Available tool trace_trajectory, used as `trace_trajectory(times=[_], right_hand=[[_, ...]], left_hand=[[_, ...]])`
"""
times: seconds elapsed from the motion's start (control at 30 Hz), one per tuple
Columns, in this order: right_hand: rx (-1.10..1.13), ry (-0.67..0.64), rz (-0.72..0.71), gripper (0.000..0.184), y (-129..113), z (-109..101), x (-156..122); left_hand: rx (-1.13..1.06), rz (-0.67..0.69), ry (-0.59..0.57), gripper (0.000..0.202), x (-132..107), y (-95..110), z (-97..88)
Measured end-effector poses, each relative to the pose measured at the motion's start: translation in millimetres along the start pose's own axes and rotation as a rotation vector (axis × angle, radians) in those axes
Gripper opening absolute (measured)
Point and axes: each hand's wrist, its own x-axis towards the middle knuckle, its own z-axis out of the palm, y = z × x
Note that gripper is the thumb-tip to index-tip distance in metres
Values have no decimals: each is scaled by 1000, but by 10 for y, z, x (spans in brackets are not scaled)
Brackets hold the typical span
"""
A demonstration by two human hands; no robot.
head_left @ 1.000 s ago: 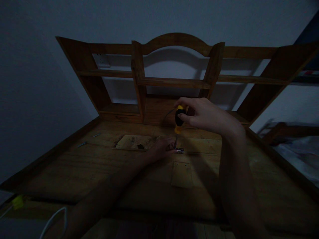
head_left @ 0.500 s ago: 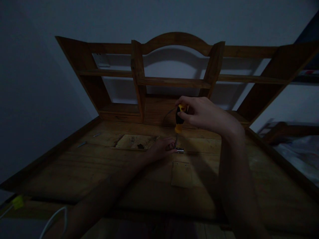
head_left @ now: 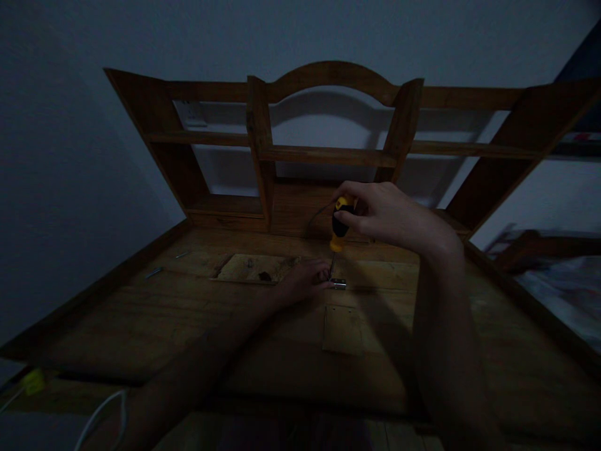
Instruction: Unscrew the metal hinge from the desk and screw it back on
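My right hand (head_left: 370, 210) grips the yellow and black handle of a screwdriver (head_left: 339, 225), which stands nearly upright with its shaft pointing down. Its tip meets a small shiny metal hinge (head_left: 339, 284) lying on the wooden desktop (head_left: 188, 319). Fingers bent, my left hand (head_left: 305, 280) pinches the hinge at its left end; the fingers cover that part, and whether a screw sits under the tip cannot be made out. Just in front of the hinge is a small wooden panel (head_left: 342, 330) with two little holes near its far edge.
A wooden shelf unit (head_left: 328, 153) rises along the back against the wall. Left of my hands is a rough recess (head_left: 248, 268) in the desktop. Two thin metal pieces, one a screw-like rod (head_left: 154, 272), lie farther left. A white cord (head_left: 101, 410) hangs at the front left.
The screwdriver handle has tilted or turned very slightly to the right with my right hand. My left hand and the hinge stay in place.
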Motion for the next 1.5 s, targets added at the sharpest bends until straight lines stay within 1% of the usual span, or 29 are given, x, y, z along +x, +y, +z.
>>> trace_trajectory(times=[0.07, 0.17, 0.27, 0.37, 0.6, 0.7, 0.83, 0.93, 1.0, 1.13, 1.3, 1.4, 1.5], right_hand=[[-26, 11, 16, 24, 5, 21, 9], [-54, 18, 33, 30, 16, 32, 13], [-44, 6, 9, 27, 18, 9, 3], [-28, -7, -1, 28, 4, -16, -6], [-42, 26, -1, 20, -19, 38, 14], [-56, 34, -6, 19, -8, 44, 10], [-18, -5, -25, 17, 18, -8, -19], [35, -53, -51, 26, 38, -59, -50], [56, -59, -65, 30, 45, -77, -62], [69, -49, -85, 28, 40, -58, -53], [-3, 14, -38, 22, 17, 21, -9], [-48, 33, -32, 23, -10, 52, 10], [-26, 7, -47, 29, -34, 43, 9]], left_hand=[[6, 9, 7, 18, -3, 3, 2], [24, 16, 19, 14, -8, 10, 2], [25, 15, 12, 14, -6, 13, -3], [22, 4, -5, 17, 4, 7, -6], [50, 48, 15, 13, -7, 0, -2], [59, 53, 9, 15, -9, -6, 1], [88, 38, 1, 18, 3, -5, 2], [64, 35, -18, 19, 6, 13, -7], [45, 36, -19, 18, 4, 22, -14], [37, 40, -10, 18, 0, 11, -11], [48, 0, -12, 14, 0, -25, 12], [49, -12, -16, 14, -5, -28, 17], [38, 3, -6, 15, -5, -19, 15]])
